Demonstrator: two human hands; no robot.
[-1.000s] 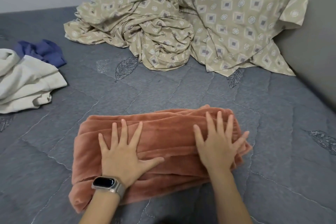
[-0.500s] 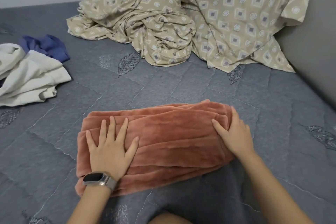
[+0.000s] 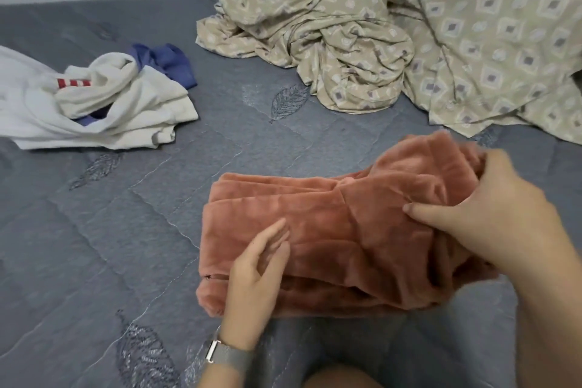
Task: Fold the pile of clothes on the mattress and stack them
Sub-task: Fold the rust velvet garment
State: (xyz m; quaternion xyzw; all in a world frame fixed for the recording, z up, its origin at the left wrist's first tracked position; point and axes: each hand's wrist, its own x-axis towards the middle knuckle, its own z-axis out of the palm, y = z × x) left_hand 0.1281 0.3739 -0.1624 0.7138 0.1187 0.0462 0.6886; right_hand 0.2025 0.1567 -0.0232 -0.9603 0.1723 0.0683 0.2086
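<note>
A folded rust-orange fleece garment (image 3: 330,230) lies on the grey quilted mattress (image 3: 110,230) in front of me. My right hand (image 3: 491,211) grips its right end and holds that end raised off the mattress, bent toward the left. My left hand (image 3: 255,277) rests edge-on against the garment's lower left part, fingers together and slightly curled, holding nothing. A pile of unfolded clothes lies at the left: a white garment (image 3: 104,104) with a red mark, and a blue garment (image 3: 171,63) behind it.
A crumpled beige patterned sheet (image 3: 362,50) and a matching pillow (image 3: 504,35) fill the far right against the wall. My bare knee (image 3: 340,379) shows at the bottom edge. A watch is on my left wrist.
My right hand has closed on the garment's right end and lifted it leftward. My left hand has turned from flat to edge-on. The view has shifted left.
</note>
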